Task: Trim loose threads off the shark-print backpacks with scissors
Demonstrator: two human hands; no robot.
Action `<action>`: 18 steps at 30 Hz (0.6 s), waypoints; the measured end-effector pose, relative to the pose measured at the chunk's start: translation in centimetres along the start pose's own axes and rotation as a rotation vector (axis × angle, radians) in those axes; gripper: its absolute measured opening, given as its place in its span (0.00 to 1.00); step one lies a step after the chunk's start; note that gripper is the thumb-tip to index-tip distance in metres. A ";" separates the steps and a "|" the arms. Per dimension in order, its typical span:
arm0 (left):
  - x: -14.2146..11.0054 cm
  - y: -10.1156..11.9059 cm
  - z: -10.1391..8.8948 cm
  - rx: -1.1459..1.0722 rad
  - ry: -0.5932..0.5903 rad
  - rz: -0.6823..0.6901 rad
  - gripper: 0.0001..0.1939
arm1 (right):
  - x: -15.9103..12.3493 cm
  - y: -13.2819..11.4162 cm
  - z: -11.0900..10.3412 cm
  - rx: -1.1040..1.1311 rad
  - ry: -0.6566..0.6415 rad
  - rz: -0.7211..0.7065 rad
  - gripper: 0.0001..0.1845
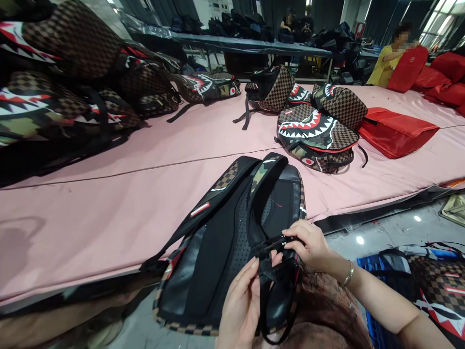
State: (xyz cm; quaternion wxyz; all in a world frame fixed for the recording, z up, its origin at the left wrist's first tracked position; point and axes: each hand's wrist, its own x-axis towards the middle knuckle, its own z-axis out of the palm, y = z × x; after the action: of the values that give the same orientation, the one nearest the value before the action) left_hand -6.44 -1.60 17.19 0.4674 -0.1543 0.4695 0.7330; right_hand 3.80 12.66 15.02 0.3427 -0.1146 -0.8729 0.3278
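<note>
A black backpack (218, 257) with brown checkered trim lies back side up, partly over the table's front edge. Its padded shoulder straps (261, 194) face me. My left hand (241, 300) is closed on the lower end of one black strap (267, 276), near its buckle. My right hand (308, 242) grips a slim dark tool, which looks like thread snips (278, 241), with its tip at the strap just above my left fingers. The strap's loose webbing loops down below my hands. The exact spot under the tip is too dark to make out.
The pink-covered table (109, 203) carries piled shark-mouth backpacks (72, 43) at left and several more (316, 131) beyond. A red bag (399, 131) lies at right. A person in yellow (385, 63) handles red bags farther off. A blue crate (378, 310) and more bags stand at lower right.
</note>
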 end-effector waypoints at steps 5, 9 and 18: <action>-0.4 -0.1 0.0 -0.003 0.026 0.018 0.09 | 0.3 0.0 0.5 -0.055 -0.016 -0.045 0.08; -0.4 0.0 0.0 -0.008 0.018 0.008 0.10 | -0.1 0.3 0.8 -0.057 -0.021 -0.060 0.08; -0.4 -0.2 0.4 0.014 0.000 -0.011 0.10 | 0.9 -0.5 0.4 -0.026 -0.025 -0.146 0.09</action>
State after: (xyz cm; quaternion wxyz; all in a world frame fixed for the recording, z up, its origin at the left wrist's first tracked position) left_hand -5.99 -1.49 17.57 0.4722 -0.1536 0.4740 0.7271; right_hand 2.91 12.48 15.54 0.3533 -0.0508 -0.8873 0.2920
